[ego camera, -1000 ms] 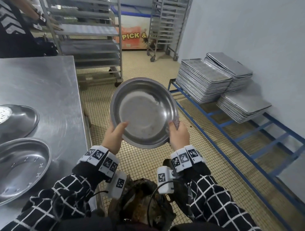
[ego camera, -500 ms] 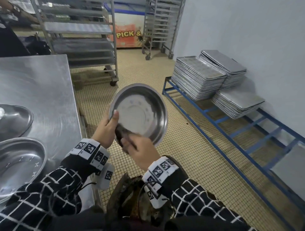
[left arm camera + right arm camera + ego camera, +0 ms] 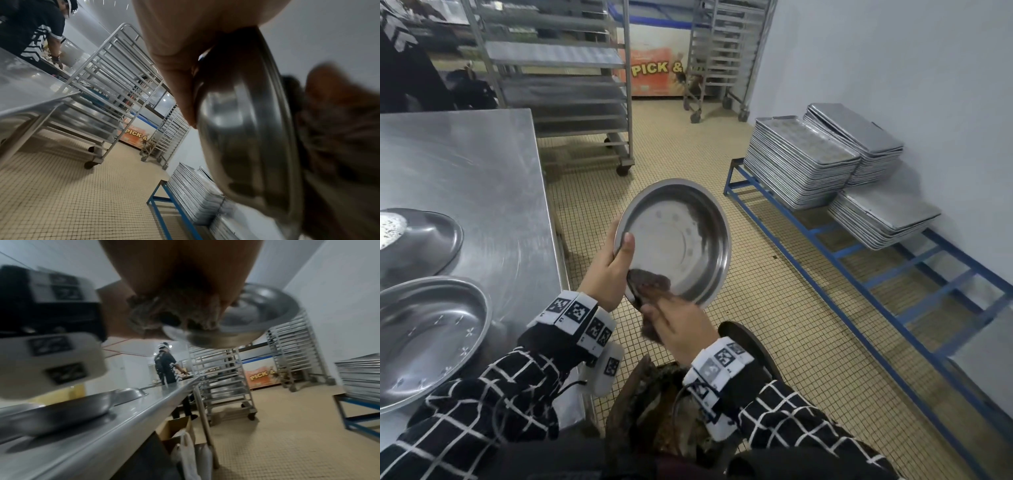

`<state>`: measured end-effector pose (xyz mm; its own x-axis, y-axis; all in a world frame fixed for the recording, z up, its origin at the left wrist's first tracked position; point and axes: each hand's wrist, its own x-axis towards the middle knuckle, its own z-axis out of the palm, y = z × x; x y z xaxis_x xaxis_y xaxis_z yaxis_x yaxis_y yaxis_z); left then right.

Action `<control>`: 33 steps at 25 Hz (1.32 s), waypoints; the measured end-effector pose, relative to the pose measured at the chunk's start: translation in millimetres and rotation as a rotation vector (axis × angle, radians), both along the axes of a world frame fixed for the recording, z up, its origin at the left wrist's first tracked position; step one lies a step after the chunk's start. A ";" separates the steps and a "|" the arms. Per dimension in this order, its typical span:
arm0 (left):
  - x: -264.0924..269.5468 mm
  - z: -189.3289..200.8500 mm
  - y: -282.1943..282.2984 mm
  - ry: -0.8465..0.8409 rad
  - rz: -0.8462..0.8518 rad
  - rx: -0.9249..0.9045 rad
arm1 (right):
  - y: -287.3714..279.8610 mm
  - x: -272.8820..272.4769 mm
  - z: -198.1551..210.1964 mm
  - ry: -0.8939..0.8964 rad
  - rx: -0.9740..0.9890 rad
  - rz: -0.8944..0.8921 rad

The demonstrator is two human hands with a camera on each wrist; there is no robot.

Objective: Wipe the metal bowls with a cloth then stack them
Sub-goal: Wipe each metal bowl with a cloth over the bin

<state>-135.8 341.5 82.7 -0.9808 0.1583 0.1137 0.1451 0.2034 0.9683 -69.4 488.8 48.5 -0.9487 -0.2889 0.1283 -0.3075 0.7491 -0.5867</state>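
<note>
Bowl held tilted over tiled floor, beside table — left hand clamped on its near-left rim, thumb inside. Right hand closed on dark cloth, pressed to the bowl's lower inner edge; a second ago, on the right rim with no cloth showing. Two more bowls on the table. Behind, racks and an orange panel reading "PICK &" — stacked trays on a blue frame to the right.

Metal bowls: three, one held at centre, two on the steel table at 9 o'clock and 8 o'clock. Cloth: one. Tray stacks: three, at 2 o'clock. Wheeled racks: two, at 12 o'clock.
</note>
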 end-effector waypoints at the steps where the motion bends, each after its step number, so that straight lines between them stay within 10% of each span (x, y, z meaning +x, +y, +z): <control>1: -1.4 0.9 0.4 0.024 0.001 -0.017 | -7.0 1.2 -4.2 -0.016 0.022 0.032; 10: -2.5 2.6 -0.3 -0.091 -0.070 0.019 | 82.7 -41.7 -19.9 -0.050 0.769 -0.111; 17: -9.5 6.4 -1.4 -0.351 -0.094 0.160 | 94.9 -75.8 13.4 -0.043 0.032 -0.383; 26: 2.9 9.3 19.3 -0.156 0.114 0.355 | 71.1 -53.3 16.0 -0.052 -0.646 -0.800; 33: -8.4 -0.1 -1.7 -0.388 -0.207 0.304 | 103.3 -45.1 36.8 -0.089 -0.431 -0.607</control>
<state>-144.2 339.8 82.6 -0.9114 0.3699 -0.1805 -0.2283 -0.0896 0.9694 -114.5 592.0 85.3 -0.9376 0.3467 0.0276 0.1484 0.4705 -0.8698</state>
